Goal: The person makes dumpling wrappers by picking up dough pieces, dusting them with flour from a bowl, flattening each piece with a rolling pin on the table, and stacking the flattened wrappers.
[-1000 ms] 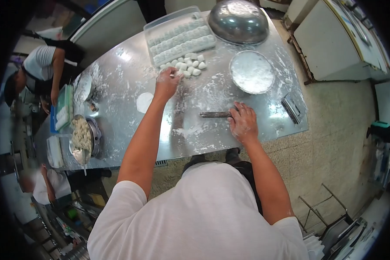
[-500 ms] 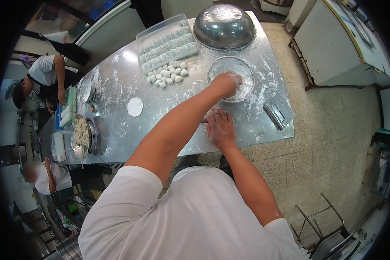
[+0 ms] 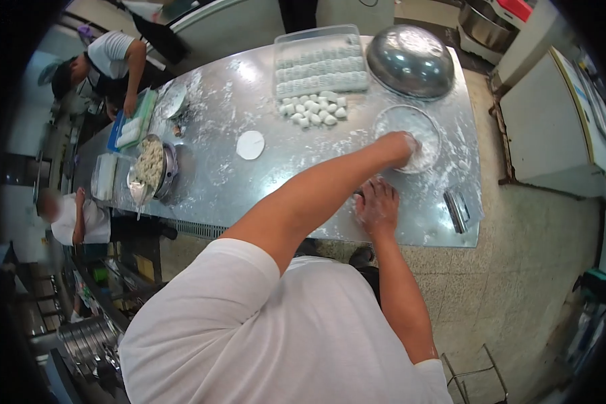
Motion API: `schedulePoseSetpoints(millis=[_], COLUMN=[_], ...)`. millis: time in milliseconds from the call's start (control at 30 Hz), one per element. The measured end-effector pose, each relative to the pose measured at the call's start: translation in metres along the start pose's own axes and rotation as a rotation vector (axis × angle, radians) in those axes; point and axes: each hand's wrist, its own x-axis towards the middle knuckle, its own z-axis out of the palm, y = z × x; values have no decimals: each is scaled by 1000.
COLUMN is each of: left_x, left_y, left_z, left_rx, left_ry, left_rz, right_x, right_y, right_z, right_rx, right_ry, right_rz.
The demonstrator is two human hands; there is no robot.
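Note:
My left hand (image 3: 402,149) reaches across into a round bowl (image 3: 388,122) of white flour (image 3: 425,157), its fingers bent down and mostly hidden. Below it my right hand (image 3: 378,207), dusted white, lies low over the steel table. From beside its thumb pokes the dark end of a thin rod, seemingly a rolling pin (image 3: 358,193); the rest is covered by the hand. A flat round dough wrapper (image 3: 250,145) lies to the left. Several small white dough pieces (image 3: 314,109) are heaped before a clear tray (image 3: 281,46) with rows of white pieces.
An upturned metal bowl (image 3: 411,62) stands at the back right. Near the right edge lies a metal scraper (image 3: 456,210). A bowl of pale filling (image 3: 150,165) is at the left, with one co-worker (image 3: 118,57) beyond and another person (image 3: 81,219) nearer. Flour streaks the table (image 3: 209,128).
My view has shifted, so the table and everything on it appear farther right. My left hand is still in the flour bowl, and the right still lies over the rod.

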Motion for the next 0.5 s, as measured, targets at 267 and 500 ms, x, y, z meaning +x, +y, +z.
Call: schedulePoseSetpoints(millis=[267,500], left_x=[-50,-238], left_y=[-15,-104], left_z=[-75,-37], left_rx=[-273,-72], left_ry=[13,-26], left_rz=[192,-100], right_x=[-3,-8], right_y=[4,-11], right_z=[11,13], right_rx=[-102,-119], right_ry=[78,94], right_rz=[-55,8])
